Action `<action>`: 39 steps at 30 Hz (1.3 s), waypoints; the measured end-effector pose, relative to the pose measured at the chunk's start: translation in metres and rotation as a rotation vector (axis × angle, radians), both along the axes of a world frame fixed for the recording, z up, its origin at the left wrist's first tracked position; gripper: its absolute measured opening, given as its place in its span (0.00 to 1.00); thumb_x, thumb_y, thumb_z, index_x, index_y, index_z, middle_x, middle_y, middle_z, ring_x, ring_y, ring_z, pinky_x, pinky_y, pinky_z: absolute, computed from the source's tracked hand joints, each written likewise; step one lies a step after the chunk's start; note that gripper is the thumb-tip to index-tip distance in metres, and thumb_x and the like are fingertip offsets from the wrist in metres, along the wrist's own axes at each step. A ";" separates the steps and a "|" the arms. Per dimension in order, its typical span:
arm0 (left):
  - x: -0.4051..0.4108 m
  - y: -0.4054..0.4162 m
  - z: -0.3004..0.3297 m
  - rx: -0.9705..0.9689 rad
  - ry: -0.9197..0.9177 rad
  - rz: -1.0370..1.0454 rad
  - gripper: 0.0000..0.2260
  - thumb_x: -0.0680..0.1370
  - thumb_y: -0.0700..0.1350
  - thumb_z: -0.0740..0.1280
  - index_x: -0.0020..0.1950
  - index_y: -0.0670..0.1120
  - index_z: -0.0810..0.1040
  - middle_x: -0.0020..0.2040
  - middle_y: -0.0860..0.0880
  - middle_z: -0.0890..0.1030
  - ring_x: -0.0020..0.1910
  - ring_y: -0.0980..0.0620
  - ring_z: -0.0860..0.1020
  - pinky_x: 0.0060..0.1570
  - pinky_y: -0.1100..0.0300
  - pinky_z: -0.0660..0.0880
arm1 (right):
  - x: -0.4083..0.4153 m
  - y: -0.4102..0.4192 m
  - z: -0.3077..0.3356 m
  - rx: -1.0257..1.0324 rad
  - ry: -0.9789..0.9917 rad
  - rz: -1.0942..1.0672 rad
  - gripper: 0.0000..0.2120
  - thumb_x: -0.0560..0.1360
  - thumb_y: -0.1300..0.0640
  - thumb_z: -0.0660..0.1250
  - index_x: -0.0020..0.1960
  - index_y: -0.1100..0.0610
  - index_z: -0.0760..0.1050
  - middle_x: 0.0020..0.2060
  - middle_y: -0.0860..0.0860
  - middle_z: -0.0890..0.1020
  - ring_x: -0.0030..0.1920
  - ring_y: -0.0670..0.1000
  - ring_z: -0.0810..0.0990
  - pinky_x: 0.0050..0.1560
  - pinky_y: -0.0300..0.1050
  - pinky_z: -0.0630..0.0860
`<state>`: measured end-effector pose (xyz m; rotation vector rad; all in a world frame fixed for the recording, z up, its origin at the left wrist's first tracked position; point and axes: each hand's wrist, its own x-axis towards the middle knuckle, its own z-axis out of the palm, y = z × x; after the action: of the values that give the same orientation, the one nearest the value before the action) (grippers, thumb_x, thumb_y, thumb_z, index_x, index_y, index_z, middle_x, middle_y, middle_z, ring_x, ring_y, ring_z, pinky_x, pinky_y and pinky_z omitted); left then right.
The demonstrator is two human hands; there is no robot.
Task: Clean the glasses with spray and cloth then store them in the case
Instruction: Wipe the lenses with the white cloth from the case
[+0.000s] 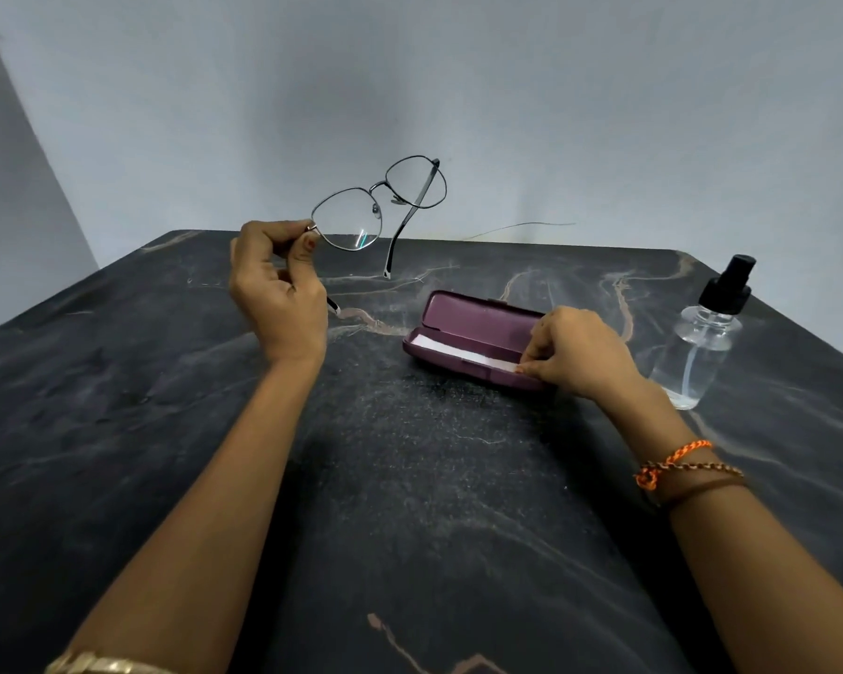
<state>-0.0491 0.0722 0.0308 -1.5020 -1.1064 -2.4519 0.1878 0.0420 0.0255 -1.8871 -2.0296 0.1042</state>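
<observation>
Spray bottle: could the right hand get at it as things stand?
Probably yes: the spray bottle stands just beside the right hand with nothing between, though that hand pinches the white cloth now.

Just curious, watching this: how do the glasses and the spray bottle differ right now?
The glasses are held up in the air by the left hand; the spray bottle stands upright on the table, untouched. The glasses have a thin dark metal frame; the bottle has a black pump top. Both are partly see-through.
</observation>
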 end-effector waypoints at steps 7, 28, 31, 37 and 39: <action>0.002 -0.001 0.001 0.005 -0.003 -0.022 0.04 0.73 0.36 0.66 0.45 0.37 0.77 0.38 0.55 0.74 0.39 0.55 0.73 0.41 0.68 0.70 | -0.002 0.001 -0.002 -0.010 -0.023 0.057 0.06 0.68 0.61 0.70 0.34 0.63 0.79 0.42 0.54 0.81 0.49 0.55 0.77 0.47 0.55 0.78; 0.008 -0.001 0.000 0.041 0.084 -0.035 0.03 0.73 0.34 0.66 0.44 0.35 0.77 0.38 0.56 0.74 0.40 0.44 0.73 0.39 0.73 0.68 | 0.004 0.002 -0.003 0.047 -0.191 0.128 0.08 0.71 0.55 0.65 0.38 0.58 0.80 0.53 0.49 0.78 0.55 0.53 0.70 0.47 0.46 0.63; 0.007 -0.001 0.001 0.050 0.076 -0.053 0.03 0.73 0.35 0.65 0.45 0.39 0.77 0.38 0.56 0.74 0.40 0.44 0.73 0.38 0.75 0.68 | 0.007 0.003 -0.004 0.079 -0.154 0.142 0.09 0.73 0.54 0.63 0.38 0.58 0.78 0.55 0.48 0.76 0.55 0.53 0.68 0.48 0.45 0.58; 0.011 -0.001 -0.002 0.053 0.097 -0.066 0.03 0.73 0.36 0.66 0.46 0.39 0.77 0.39 0.55 0.74 0.40 0.47 0.74 0.38 0.74 0.69 | 0.007 -0.001 -0.002 0.136 -0.021 0.141 0.06 0.75 0.54 0.59 0.39 0.50 0.70 0.43 0.47 0.76 0.51 0.55 0.73 0.48 0.48 0.62; 0.012 -0.002 -0.002 0.057 0.116 -0.073 0.03 0.73 0.36 0.66 0.46 0.38 0.77 0.39 0.56 0.74 0.40 0.47 0.74 0.38 0.74 0.70 | 0.008 -0.001 -0.002 0.131 0.073 0.145 0.05 0.75 0.55 0.60 0.41 0.52 0.70 0.34 0.44 0.73 0.44 0.55 0.75 0.46 0.48 0.64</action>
<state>-0.0368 0.0707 0.0288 -1.6719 -0.9698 -2.3852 0.1955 0.0408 0.0233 -1.6335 -2.0695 0.0742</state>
